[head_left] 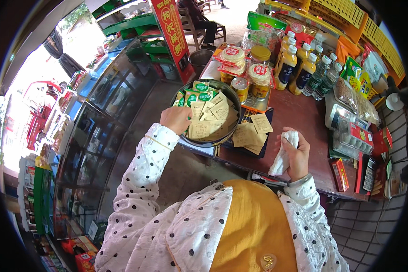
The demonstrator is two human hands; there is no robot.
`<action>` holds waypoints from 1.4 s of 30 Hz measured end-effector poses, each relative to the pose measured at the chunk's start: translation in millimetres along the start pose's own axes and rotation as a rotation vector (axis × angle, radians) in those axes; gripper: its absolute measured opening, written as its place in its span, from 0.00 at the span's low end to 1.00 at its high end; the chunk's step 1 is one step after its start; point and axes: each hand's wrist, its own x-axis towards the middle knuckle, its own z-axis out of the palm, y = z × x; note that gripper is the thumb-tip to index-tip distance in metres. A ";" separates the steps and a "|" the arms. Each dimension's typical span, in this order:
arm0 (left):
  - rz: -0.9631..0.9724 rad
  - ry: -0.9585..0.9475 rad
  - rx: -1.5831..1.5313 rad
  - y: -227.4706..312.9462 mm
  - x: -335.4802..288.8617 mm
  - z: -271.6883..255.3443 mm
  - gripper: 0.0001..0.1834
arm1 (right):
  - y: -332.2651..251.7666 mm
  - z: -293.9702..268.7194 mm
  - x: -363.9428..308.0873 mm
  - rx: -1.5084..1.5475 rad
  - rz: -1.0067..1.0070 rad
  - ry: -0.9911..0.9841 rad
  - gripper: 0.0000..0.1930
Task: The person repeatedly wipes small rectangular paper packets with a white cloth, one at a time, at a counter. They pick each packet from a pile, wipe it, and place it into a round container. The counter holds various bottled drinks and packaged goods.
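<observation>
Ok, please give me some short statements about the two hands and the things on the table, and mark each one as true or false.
1. The right hand holds a crumpled white cloth. True.
2. The left hand rests on the plastic bottles. False: it is at the rim of the round metal bowl, among the packets; the bottles stand at the far side of the table.
3. The bowl holds tan packets and green packets. True.
4. A few tan packets lie on the table outside the bowl. True.
5. The tabletop is bright blue. False: it is dark reddish brown.
</observation>
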 end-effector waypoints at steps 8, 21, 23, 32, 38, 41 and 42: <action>0.136 0.059 0.031 0.3 -3.0 5.0 0.07 | 0.4 -5.3 1.6 0.014 -0.026 0.015 0.14; 0.288 0.355 -0.104 64.2 -21.8 -20.0 0.13 | -3.1 -31.1 5.3 0.086 -0.109 0.141 0.15; 0.438 0.320 -0.235 95.4 -29.6 -18.7 0.14 | -3.8 -33.6 6.4 0.072 -0.119 0.190 0.18; 0.546 0.100 0.312 157.9 -14.8 77.3 0.23 | -11.0 -56.1 3.7 0.087 0.016 0.143 0.23; 0.415 0.058 0.375 165.9 -15.1 102.4 0.23 | -10.7 -69.0 3.6 0.190 0.015 0.225 0.20; 0.442 0.096 0.324 168.7 -12.5 103.3 0.22 | -8.2 -73.7 5.2 0.204 0.041 0.209 0.19; 0.460 0.119 0.299 171.9 -12.9 101.8 0.22 | -9.5 -74.6 5.9 0.204 0.042 0.201 0.18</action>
